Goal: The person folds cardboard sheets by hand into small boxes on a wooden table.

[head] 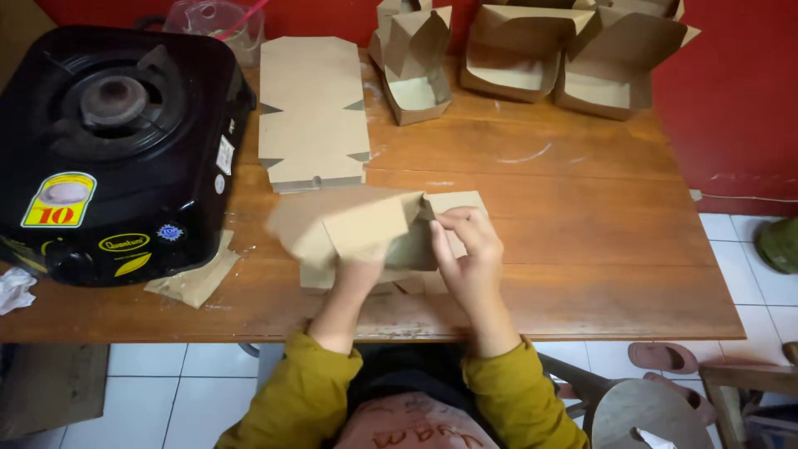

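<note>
A brown cardboard box blank (pixel 357 226), partly folded, is held over the near edge of the wooden table (pixel 582 233). My left hand (pixel 356 278) grips it from below, mostly hidden behind the cardboard. On its right side my right hand (pixel 467 254) pinches a flap with the fingers curled over it. A stack of flat unfolded blanks (pixel 309 112) lies just beyond. Folded open boxes stand at the table's far edge: one (pixel 413 71) in the middle and two more (pixel 519 54) (pixel 619 66) to the right.
A black single-burner gas stove (pixel 116 141) fills the table's left end. A scrap of brown paper (pixel 195 283) lies beside it. A clear plastic container (pixel 218 23) stands behind. Red wall at the back, white tiled floor, slippers (pixel 665 357) and a wooden stool (pixel 648 411) at the lower right.
</note>
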